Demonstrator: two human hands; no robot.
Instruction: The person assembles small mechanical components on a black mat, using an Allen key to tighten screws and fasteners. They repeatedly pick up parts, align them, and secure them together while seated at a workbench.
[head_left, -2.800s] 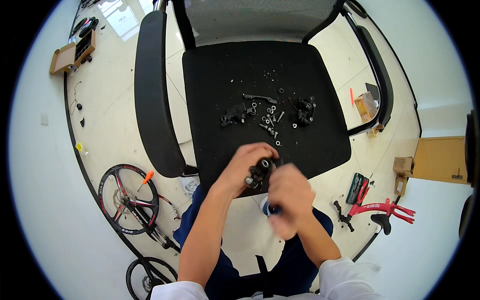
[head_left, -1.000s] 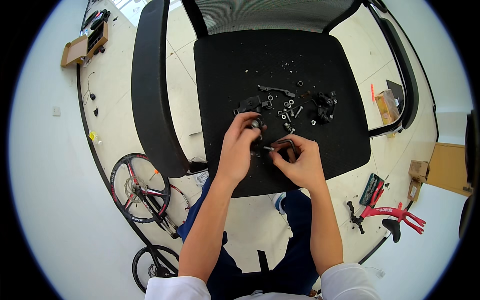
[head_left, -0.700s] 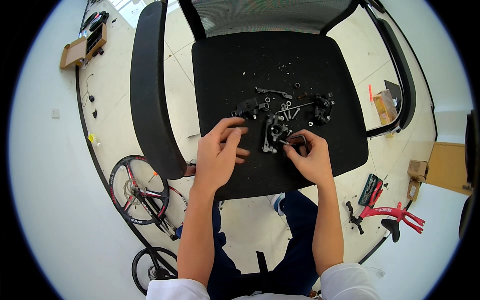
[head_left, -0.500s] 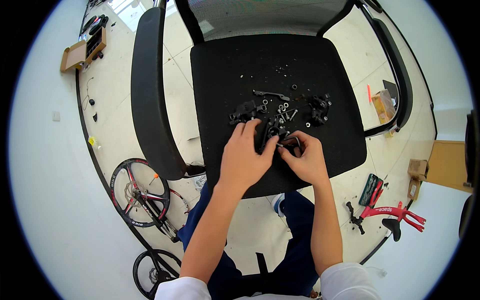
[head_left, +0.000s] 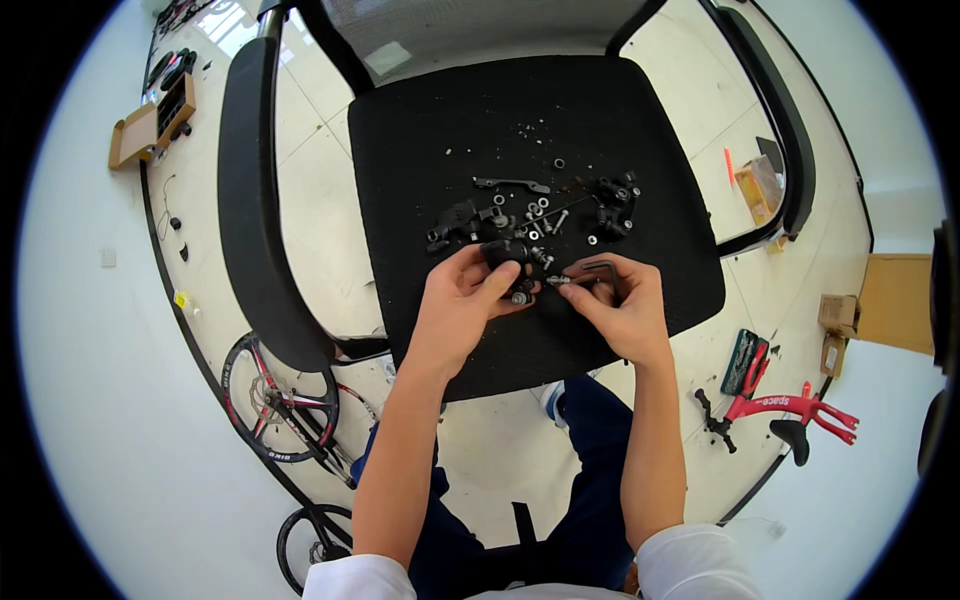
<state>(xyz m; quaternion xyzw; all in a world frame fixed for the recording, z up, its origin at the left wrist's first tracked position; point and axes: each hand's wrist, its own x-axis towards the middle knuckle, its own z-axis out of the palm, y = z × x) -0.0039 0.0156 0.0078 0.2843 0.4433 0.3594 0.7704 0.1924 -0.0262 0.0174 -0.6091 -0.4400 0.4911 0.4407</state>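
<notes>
My left hand (head_left: 450,310) is closed round a black brake caliper (head_left: 505,252) with silver bolts on it, held just above the chair seat; the fingers cover part of it. In my right hand (head_left: 628,305) is a black L-shaped hex key (head_left: 600,265), its bend showing above the fingers. A small silver bolt (head_left: 558,281) sits at that hand's fingertips, a little apart from the caliper. Beyond the hands lie another black caliper-like part (head_left: 462,222), a third black part (head_left: 616,205), a flat black bracket (head_left: 512,185) and several loose bolts and washers (head_left: 541,210).
Everything rests on a black chair seat (head_left: 420,130) between two armrests (head_left: 250,200). On the floor are a bicycle wheel (head_left: 232,385) at the left, a red bike frame (head_left: 775,403) and green tool case (head_left: 740,362) at the right, and an opened cardboard box (head_left: 135,138) at the far left.
My left hand has drawn back from the parts and now grips the caliper. The right hand still holds the hex key, now farther from the left. The view has shifted slightly.
</notes>
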